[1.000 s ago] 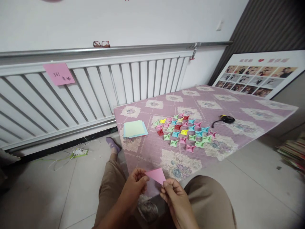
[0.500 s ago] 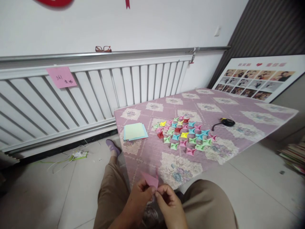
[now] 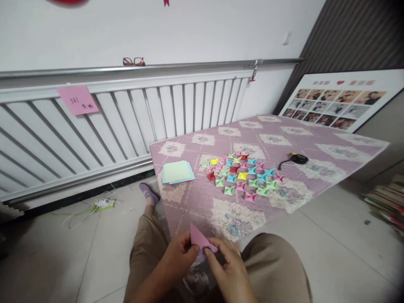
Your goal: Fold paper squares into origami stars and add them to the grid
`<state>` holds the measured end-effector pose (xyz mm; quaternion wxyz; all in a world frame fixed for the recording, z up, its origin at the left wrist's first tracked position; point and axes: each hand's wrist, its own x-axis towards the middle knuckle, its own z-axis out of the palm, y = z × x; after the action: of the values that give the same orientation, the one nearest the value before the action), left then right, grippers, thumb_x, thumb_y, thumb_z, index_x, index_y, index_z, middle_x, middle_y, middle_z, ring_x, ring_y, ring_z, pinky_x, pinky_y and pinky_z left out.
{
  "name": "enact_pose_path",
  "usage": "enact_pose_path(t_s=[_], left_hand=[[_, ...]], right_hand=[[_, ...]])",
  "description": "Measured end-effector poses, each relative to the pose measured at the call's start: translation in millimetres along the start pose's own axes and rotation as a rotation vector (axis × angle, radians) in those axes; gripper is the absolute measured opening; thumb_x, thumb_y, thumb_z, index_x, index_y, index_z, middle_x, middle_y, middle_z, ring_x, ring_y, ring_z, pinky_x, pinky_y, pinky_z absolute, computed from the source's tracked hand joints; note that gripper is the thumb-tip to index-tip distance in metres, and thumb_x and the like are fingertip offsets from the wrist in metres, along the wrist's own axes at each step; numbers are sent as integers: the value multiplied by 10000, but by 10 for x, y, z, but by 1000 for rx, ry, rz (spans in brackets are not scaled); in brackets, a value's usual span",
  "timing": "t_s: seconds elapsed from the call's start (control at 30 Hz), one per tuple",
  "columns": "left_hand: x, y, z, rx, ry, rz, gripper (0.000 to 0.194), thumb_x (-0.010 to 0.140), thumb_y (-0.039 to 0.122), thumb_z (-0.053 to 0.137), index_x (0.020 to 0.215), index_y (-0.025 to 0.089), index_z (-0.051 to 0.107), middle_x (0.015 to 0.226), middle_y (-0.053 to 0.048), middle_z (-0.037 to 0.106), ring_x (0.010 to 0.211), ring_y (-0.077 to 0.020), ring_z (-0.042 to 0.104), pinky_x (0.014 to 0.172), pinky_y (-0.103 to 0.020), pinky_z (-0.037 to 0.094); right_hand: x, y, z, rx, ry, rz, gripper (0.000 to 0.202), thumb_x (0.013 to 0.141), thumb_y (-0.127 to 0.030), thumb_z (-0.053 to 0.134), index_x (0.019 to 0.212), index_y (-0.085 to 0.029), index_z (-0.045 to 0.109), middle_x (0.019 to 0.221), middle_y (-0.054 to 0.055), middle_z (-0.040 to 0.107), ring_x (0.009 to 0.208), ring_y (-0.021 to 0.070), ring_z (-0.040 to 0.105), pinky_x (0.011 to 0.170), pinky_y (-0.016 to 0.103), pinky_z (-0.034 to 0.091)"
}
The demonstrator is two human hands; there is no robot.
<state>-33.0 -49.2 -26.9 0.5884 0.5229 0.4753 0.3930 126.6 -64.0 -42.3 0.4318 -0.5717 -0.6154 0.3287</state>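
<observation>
A pink sheet of folded paper (image 3: 198, 238) is held in the air between both my hands, close to the near edge of the table. My left hand (image 3: 180, 255) pinches its left side, with the thumb on the front. On the right, my right hand (image 3: 227, 261) grips the lower right corner between thumb and fingers. One pointed tip of the paper stands up above the left fingers. Beyond the hands, several small folded paper pieces (image 3: 242, 176) in pink, green, blue, yellow and red lie in rows. Left of them is a stack of square paper sheets (image 3: 177, 172), pale green on top.
The table (image 3: 189, 210) has a purple floral cloth. A black tape measure (image 3: 298, 158) lies on its right part. Behind stands a white radiator (image 3: 132, 113) with a pink note (image 3: 77, 101); glasses (image 3: 134, 62) rest on the pipe. A power strip (image 3: 104, 205) lies on the floor.
The pink paper has turned, so its pointed tip now stands upright and more of its face shows. My right fingers have spread further along its right edge. The whole view has shifted slightly.
</observation>
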Motion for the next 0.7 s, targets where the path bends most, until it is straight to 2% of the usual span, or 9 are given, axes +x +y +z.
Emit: enact_pose_path(t_s=[0.07, 0.13, 0.3, 0.47, 0.6, 0.7], left_hand=[[3, -56, 28, -45, 15, -9, 125, 729, 248, 595, 795, 149, 632, 736, -15, 617, 717, -163, 535, 675, -256, 397], [3, -159, 67, -149, 38, -64, 166, 718, 308, 643, 737, 151, 597, 655, 7, 572, 623, -130, 494, 603, -237, 374], [-24, -357, 204, -558, 73, -197, 346, 694, 433, 733, 760, 140, 562, 659, 8, 559, 552, -77, 453, 547, -202, 353], [-24, -298, 217, -756, 100, -203, 386, 638, 399, 813, 743, 137, 549, 645, 26, 528, 555, -65, 467, 550, -186, 373], [-35, -264, 172, -831, 47, -262, 344, 688, 365, 792, 788, 140, 551, 645, 12, 551, 535, -71, 492, 530, -186, 385], [-52, -259, 178, -866, -1, -293, 297, 728, 332, 765, 820, 134, 564, 677, -14, 587, 558, -85, 531, 533, -190, 398]], right_hand=[[-6, -11, 18, -10, -26, 11, 191, 766, -405, 608, 661, -256, 663, 648, 11, 611, 678, 202, 546, 722, 320, 403], [-20, -1, 35, 55, -22, 57, 254, 784, -432, 579, 633, -233, 629, 618, 5, 579, 627, 181, 518, 627, 281, 391], [-36, 19, 65, 293, -38, 180, 310, 771, -486, 594, 642, -205, 617, 602, -7, 575, 600, 156, 495, 576, 243, 387], [-18, -15, 54, 494, -88, 265, 320, 704, -505, 686, 651, -195, 630, 613, -15, 582, 598, 140, 506, 585, 231, 400], [-36, -71, 8, 840, -140, 473, 330, 715, -541, 681, 788, -222, 646, 657, -15, 608, 595, 133, 538, 580, 231, 429], [-61, -123, -7, 1015, -166, 551, 303, 698, -484, 730, 837, -228, 646, 646, -22, 608, 597, 130, 567, 594, 235, 452]])
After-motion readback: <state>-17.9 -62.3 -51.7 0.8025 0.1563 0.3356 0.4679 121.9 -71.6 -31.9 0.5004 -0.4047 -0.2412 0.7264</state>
